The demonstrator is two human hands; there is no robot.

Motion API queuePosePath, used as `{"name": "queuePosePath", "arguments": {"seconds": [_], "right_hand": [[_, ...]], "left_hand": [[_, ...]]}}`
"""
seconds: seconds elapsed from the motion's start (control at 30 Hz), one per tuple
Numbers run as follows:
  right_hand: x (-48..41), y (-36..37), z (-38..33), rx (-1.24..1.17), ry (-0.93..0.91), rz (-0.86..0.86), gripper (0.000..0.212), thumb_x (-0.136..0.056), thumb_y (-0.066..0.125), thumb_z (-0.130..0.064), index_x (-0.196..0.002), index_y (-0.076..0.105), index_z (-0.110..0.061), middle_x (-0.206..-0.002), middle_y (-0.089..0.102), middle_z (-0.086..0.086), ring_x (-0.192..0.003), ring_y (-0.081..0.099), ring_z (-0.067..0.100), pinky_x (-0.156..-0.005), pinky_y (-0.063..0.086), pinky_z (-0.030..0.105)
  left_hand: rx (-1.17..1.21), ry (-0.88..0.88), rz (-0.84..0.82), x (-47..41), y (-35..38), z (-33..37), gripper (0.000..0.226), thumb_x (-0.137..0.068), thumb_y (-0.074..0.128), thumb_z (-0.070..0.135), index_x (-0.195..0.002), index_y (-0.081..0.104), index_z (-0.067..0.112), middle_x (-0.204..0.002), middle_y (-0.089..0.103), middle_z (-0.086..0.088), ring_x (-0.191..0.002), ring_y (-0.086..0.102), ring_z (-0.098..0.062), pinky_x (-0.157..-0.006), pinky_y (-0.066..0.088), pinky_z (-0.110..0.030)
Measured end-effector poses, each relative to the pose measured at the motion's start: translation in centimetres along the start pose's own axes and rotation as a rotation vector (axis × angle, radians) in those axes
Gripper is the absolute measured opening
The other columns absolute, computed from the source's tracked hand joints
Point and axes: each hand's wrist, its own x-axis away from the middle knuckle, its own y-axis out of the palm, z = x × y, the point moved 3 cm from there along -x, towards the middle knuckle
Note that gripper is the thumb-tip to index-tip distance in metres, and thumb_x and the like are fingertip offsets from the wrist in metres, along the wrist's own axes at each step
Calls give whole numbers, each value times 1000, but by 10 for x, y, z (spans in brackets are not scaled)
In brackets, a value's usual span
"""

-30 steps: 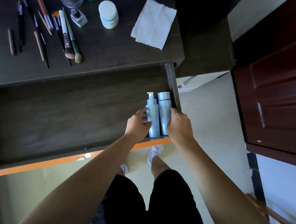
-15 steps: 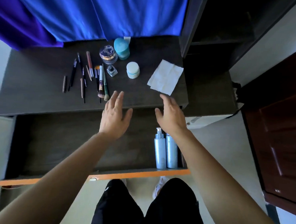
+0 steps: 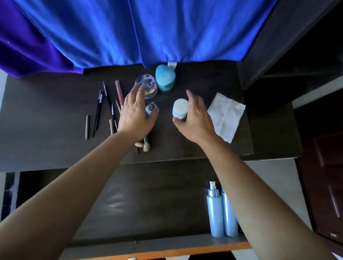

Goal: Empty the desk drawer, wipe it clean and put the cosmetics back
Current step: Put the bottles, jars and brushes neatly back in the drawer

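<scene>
2 bare hands are stretched out over the dark desk point(image 3: 48, 113) in the head view. The left hand point(image 3: 136, 116) hovers with its fingers spread and straight, gripping nothing, above a small glass bottle point(image 3: 151, 108) that peeks out by its thumb; its fingertips lie near a clear jar point(image 3: 147, 85) with a purple lid. The right hand point(image 3: 197, 121) is loosely arched beside a white jar point(image 3: 180, 108), thumb just under it and fingers behind it, not closed round it; whether skin touches the jar I cannot tell. A teal jar point(image 3: 165, 77) stands at the back by the blue curtain point(image 3: 132, 24). Left of the left hand lies a row of brushes and pencils point(image 3: 119, 94), and 1 brush head point(image 3: 146, 146) shows under that wrist. A white wipe point(image 3: 226, 116) lies flat at the right of the desk, near the right hand. Below the desk edge the drawer point(image 3: 143, 204) is pulled out, with an orange front edge; 2 blue bottles point(image 3: 214, 215) lie side by side, touching, in its right end, partly hidden by the right forearm.
</scene>
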Motion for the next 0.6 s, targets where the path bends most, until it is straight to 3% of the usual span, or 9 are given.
{"name": "queuePosePath", "arguments": {"seconds": [0.1,0.27,0.43,0.6], "right_hand": [[-15,12,3,20,43,35,89,-81,74,-38,-153,26,-19,-149,38,4,-133,43,24,-104,43,39],[-19,29,18,1,16,161,59,-84,71,-38,-138,53,-23,-132,57,-3,-121,53,20,-97,44,31],[-16,29,25,-61,11,174,63,-82,74,-38,-140,53,-24,-133,58,-5,-123,54,15,-99,43,28],[-18,20,21,-93,28,124,63,-82,75,-39,-139,55,-22,-133,61,-5,-123,55,17,-103,42,28]], "left_hand": [[-31,118,-79,-40,10,-4,81,-87,64,35,-152,21,11,-159,18,-13,-144,22,-33,-116,24,-44],[-118,245,-99,-91,30,-3,89,-83,67,40,-153,19,13,-159,19,-12,-145,22,-31,-119,16,-43],[-102,255,-55,-110,43,0,86,-80,68,40,-149,28,8,-152,33,-11,-139,35,-28,-116,16,-39],[16,182,0,-109,34,6,83,-79,72,36,-147,33,6,-141,50,-13,-130,46,-30,-112,29,-38]]}}
